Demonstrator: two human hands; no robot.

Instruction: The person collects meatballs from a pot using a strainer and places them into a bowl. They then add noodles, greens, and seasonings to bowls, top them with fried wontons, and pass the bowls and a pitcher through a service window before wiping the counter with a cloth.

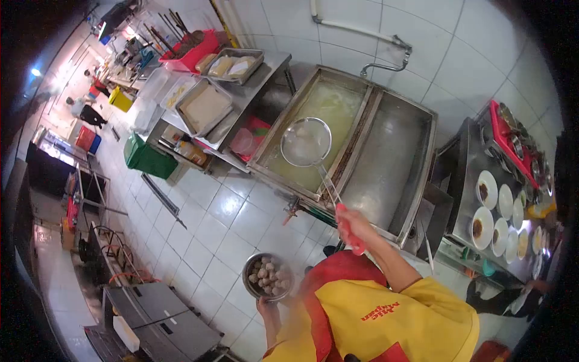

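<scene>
Over the vat of yellowish broth (325, 108), right hand (353, 226) has its fingers clamped on the red handle (350, 232) of a wire skimmer (306, 142); the mesh bowl hangs ahead of those fingers, above the liquid. Left hand (265, 308) grips a metal bowl of meatballs (268, 276) from below, fingers closed on its rim, low and well apart from the skimmer. Beside the broth, right of the handle, sits a second steel basin (386, 163). Farther right, white bowls (486, 190) line a table (470, 163).
</scene>
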